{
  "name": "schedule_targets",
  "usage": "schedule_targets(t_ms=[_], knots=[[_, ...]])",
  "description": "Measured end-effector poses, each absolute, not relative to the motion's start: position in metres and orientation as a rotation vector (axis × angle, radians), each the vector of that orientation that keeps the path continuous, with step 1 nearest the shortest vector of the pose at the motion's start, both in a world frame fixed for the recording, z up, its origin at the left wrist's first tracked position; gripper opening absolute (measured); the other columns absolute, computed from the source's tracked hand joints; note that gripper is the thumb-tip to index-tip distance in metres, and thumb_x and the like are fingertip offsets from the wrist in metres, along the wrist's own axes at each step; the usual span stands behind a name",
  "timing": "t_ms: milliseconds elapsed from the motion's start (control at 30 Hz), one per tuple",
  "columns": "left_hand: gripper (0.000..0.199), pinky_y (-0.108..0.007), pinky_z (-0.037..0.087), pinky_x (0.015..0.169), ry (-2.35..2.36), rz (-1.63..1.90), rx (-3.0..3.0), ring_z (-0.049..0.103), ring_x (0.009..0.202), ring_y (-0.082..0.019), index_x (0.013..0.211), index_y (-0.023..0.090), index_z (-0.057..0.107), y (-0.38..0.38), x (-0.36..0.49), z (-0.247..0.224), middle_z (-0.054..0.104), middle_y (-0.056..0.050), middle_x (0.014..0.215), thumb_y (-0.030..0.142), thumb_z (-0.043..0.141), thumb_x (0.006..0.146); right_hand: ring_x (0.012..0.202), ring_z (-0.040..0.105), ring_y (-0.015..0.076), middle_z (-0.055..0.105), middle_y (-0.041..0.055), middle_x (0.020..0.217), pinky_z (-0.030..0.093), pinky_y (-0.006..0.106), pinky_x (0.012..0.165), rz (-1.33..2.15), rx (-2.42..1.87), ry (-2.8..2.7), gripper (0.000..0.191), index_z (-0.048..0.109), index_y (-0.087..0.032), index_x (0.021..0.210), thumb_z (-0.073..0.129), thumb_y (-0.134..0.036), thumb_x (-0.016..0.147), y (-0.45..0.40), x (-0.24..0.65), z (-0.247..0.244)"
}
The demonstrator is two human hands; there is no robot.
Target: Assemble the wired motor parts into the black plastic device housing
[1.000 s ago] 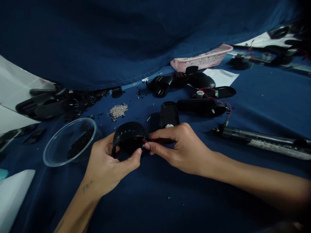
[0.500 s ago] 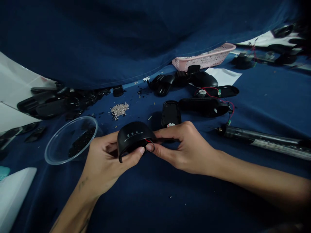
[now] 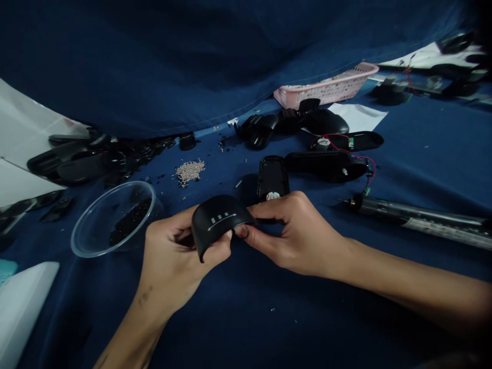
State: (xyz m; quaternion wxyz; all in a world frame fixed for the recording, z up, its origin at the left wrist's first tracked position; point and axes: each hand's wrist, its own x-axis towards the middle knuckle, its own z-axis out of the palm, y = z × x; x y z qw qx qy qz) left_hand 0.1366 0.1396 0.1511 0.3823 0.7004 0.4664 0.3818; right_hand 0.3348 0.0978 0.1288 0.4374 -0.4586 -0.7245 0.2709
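Observation:
A curved black plastic cover (image 3: 221, 218) with pale bar marks and a double-headed arrow on its outer face is held up between both hands. My left hand (image 3: 184, 256) is closed on its left side, thumb tucked beneath the front rim. At the right edge my right hand (image 3: 294, 233) pinches the cover with thumb and fingertips. The inside of the cover is turned away, so its contents are hidden. Just behind my right hand lies a black rectangular housing (image 3: 273, 177) with a round whitish part in it.
A clear plastic tub (image 3: 79, 251) of small black pieces stands left. Behind the hands lies a heap of small metal screws (image 3: 190, 171). An electric screwdriver (image 3: 415, 218) lies right, near wired black shells (image 3: 326, 165). A pink basket (image 3: 330, 92) and white paper (image 3: 363, 118) are farther back.
The cover has shifted slightly right and tipped, showing more of its marked outer face. The red wire seen inside it before is now hidden. Both hands still grip it.

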Motion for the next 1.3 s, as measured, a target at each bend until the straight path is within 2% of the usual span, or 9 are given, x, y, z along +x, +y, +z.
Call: schedule_targets(t_ms=[200, 367, 433, 600, 800, 933, 1000, 1100, 1300], knots=[[0.008, -0.024, 0.05, 0.06, 1.204, 1.001, 1.612, 0.062, 0.065, -0.014, 0.075, 0.021, 0.078, 0.143, 0.142, 0.144, 0.072, 0.003, 0.07, 0.02, 0.083, 0.068, 0.061, 0.049, 0.0055, 0.056, -0.0017, 0.068, 0.034, 0.021, 0.056, 0.645, -1.2, -1.876, 0.023, 0.071, -0.01, 0.079, 0.062, -0.011, 0.1, 0.102, 0.333, 0.13], [0.026, -0.024, 0.054, 0.061, 1.239, 0.933, 1.355, 0.071, 0.075, -0.019, 0.087, 0.016, 0.076, 0.162, 0.135, 0.138, 0.076, -0.003, 0.082, 0.03, 0.087, 0.068, 0.077, 0.068, 0.0111, 0.068, 0.005, 0.111, 0.056, 0.019, 0.072, 0.798, -1.134, -1.724, 0.033, 0.071, -0.007, 0.125, 0.058, -0.001, 0.096, 0.111, 0.353, 0.144], [0.028, -0.028, 0.057, 0.058, 1.244, 0.882, 1.29, 0.072, 0.074, -0.021, 0.09, 0.013, 0.075, 0.166, 0.131, 0.138, 0.076, -0.006, 0.083, 0.032, 0.084, 0.072, 0.078, 0.069, 0.0139, 0.067, 0.0089, 0.114, 0.06, 0.023, 0.075, 0.747, -1.09, -1.618, 0.028, 0.07, -0.003, 0.122, 0.057, -0.004, 0.097, 0.114, 0.365, 0.151], [0.027, -0.031, 0.061, 0.061, 1.25, 0.846, 1.222, 0.073, 0.077, -0.022, 0.095, 0.012, 0.074, 0.168, 0.128, 0.139, 0.076, -0.009, 0.087, 0.029, 0.08, 0.074, 0.086, 0.069, 0.0161, 0.067, 0.0098, 0.112, 0.06, 0.027, 0.08, 0.533, -1.128, -1.664, 0.024, 0.069, -0.004, 0.118, 0.057, -0.01, 0.098, 0.121, 0.384, 0.154], [0.027, -0.029, 0.061, 0.059, 1.2, 0.801, 1.201, 0.072, 0.074, -0.021, 0.094, 0.012, 0.074, 0.167, 0.131, 0.139, 0.076, -0.008, 0.086, 0.03, 0.082, 0.075, 0.142, 0.044, 0.0227, 0.046, 0.0067, 0.15, 0.035, 0.038, 0.124, 0.284, -1.164, -2.002, 0.048, 0.064, -0.015, 0.142, 0.066, -0.012, 0.094, 0.139, 0.376, 0.142], [0.028, -0.029, 0.061, 0.06, 1.17, 0.779, 1.177, 0.073, 0.076, -0.021, 0.093, 0.012, 0.074, 0.168, 0.131, 0.138, 0.075, -0.009, 0.085, 0.032, 0.083, 0.075, 0.107, 0.063, 0.019, 0.067, 0.0056, 0.107, 0.041, 0.036, 0.112, 0.366, -1.144, -2.171, 0.01, 0.073, -0.013, 0.103, 0.064, -0.017, 0.103, 0.152, 0.371, 0.139], [0.027, -0.033, 0.063, 0.063, 1.143, 0.776, 1.16, 0.073, 0.08, -0.022, 0.093, 0.012, 0.073, 0.169, 0.13, 0.137, 0.076, -0.01, 0.088, 0.032, 0.082, 0.077, 0.088, 0.061, 0.0156, 0.065, 0.0045, 0.091, 0.044, 0.032, 0.099, 0.38, -1.162, -2.168, 0.018, 0.068, -0.012, 0.094, 0.06, -0.019, 0.107, 0.151, 0.371, 0.137], [0.028, -0.034, 0.064, 0.063, 1.113, 0.759, 1.134, 0.072, 0.08, -0.022, 0.095, 0.01, 0.073, 0.169, 0.129, 0.136, 0.075, -0.011, 0.089, 0.031, 0.081, 0.078, 0.085, 0.059, 0.0136, 0.064, 0.0058, 0.094, 0.044, 0.026, 0.084, 0.393, -1.162, -2.119, 0.021, 0.062, -0.01, 0.101, 0.048, -0.02, 0.113, 0.141, 0.372, 0.135], [0.029, -0.033, 0.063, 0.063, 1.101, 0.735, 1.113, 0.071, 0.081, -0.021, 0.098, 0.01, 0.072, 0.166, 0.129, 0.137, 0.074, -0.011, 0.091, 0.031, 0.081, 0.08, 0.092, 0.062, 0.0135, 0.065, 0.0026, 0.1, 0.033, 0.035, 0.115, 0.459, -1.088, -2.168, 0.013, 0.067, -0.016, 0.119, 0.065, -0.023, 0.109, 0.127, 0.369, 0.136]])
